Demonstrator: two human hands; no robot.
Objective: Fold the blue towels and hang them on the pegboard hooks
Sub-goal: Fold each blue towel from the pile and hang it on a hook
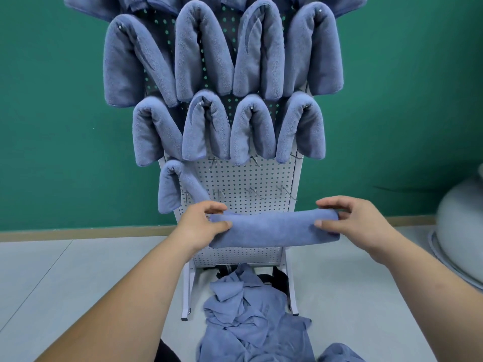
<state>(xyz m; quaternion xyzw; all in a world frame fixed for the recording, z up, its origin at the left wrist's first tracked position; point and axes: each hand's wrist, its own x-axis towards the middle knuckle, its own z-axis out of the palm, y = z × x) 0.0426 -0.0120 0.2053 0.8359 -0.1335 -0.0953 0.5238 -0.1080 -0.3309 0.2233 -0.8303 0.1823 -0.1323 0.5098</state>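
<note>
A folded blue towel (271,228) is held level in front of the lower part of the white pegboard (235,178). My left hand (201,223) pinches its left end, and my right hand (350,218) pinches its right end between thumb and fingers. Several folded blue towels hang over hooks in rows higher up the board. One more hung towel (172,186) sits alone at the left of the third row. Bare hooks (285,192) show to its right, just above the held towel.
A heap of loose blue towels (248,317) lies on the pale floor at the foot of the pegboard stand. A grey basin (460,226) sits at the right edge. The green wall is behind the board.
</note>
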